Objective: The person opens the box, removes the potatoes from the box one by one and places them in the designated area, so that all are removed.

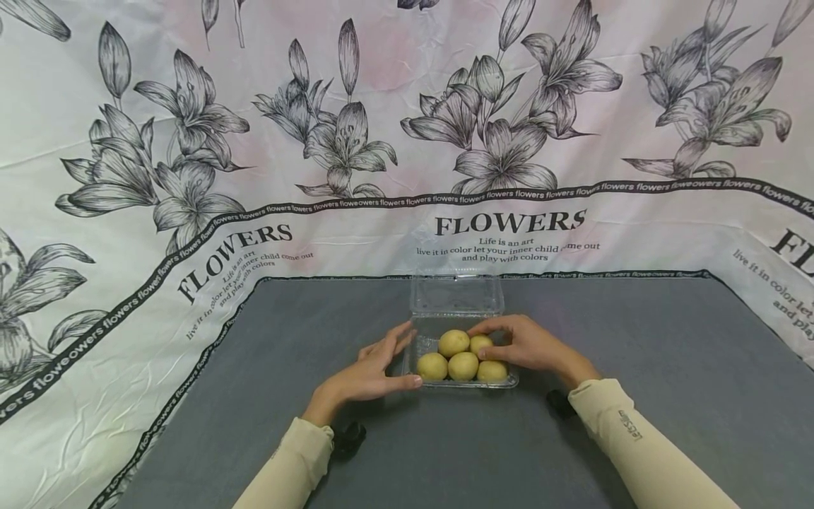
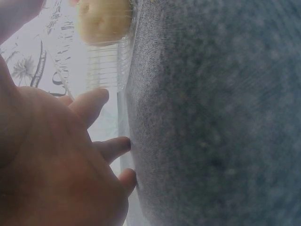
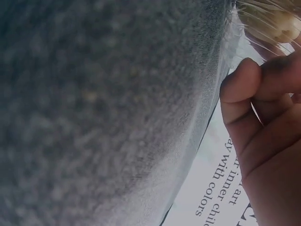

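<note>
A clear plastic clamshell box (image 1: pixel 425 344) lies on the grey table with its lid (image 1: pixel 456 293) folded back. Inside are several pale yellow potatoes: a row along the near side and two behind it. My right hand (image 1: pixel 531 343) reaches over the box's right side, thumb and finger pinching the rear right potato (image 1: pixel 480 341). Along the left side rests my left hand (image 1: pixel 375 373), fingers spread, thumb at the near left corner. In the left wrist view one potato (image 2: pixel 104 21) shows through the ribbed plastic wall. The right wrist view shows curled fingers (image 3: pixel 241 82) beside the box.
The grey tabletop (image 1: pixel 305 318) stretches around the box on all sides. Behind it hangs a white cloth (image 1: pixel 369 240) printed with flowers and lettering, and it also runs down both sides. A dark wrist device (image 1: pixel 348 440) sits under the left cuff, another (image 1: pixel 559 404) under the right.
</note>
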Motion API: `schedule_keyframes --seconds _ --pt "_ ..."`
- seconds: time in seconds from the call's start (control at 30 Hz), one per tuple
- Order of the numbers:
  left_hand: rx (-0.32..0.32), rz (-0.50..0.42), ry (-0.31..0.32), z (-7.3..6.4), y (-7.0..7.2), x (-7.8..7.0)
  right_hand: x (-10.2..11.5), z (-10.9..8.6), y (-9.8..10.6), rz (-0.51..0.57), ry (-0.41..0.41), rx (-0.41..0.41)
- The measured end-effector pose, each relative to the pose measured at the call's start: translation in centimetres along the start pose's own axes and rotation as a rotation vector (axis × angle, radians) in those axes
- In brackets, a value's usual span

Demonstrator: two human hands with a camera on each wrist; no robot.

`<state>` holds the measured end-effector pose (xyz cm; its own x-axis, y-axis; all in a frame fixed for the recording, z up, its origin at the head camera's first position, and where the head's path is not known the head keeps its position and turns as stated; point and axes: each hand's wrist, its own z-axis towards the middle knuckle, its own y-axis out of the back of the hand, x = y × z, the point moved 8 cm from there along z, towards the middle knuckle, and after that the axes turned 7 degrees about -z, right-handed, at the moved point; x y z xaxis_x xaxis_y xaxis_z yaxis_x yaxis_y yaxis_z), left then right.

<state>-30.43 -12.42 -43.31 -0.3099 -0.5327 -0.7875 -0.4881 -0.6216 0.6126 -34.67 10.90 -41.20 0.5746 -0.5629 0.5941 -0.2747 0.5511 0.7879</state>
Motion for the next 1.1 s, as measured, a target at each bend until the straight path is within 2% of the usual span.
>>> schedule_keyframes --seconds 0.2,0.5,0.93,1.1 --pt "-0.004 -0.002 -0.003 0.1 -0.2 0.1 0.1 -0.4 0.2 -0.012 -0.003 -0.027" --pt "0.005 -0.007 0.003 0.1 -0.2 0.1 0.2 -1.1 0.8 0.027 -0.042 -0.090" --pt "-0.001 0.003 0.037 -0.1 -0.1 0.5 0.7 -2.5 2.3 0.173 -0.050 -0.216" --pt "-0.004 0.016 0.045 -0.1 -0.2 0.5 0.7 -2.9 2.9 0.190 -0.051 -0.247"
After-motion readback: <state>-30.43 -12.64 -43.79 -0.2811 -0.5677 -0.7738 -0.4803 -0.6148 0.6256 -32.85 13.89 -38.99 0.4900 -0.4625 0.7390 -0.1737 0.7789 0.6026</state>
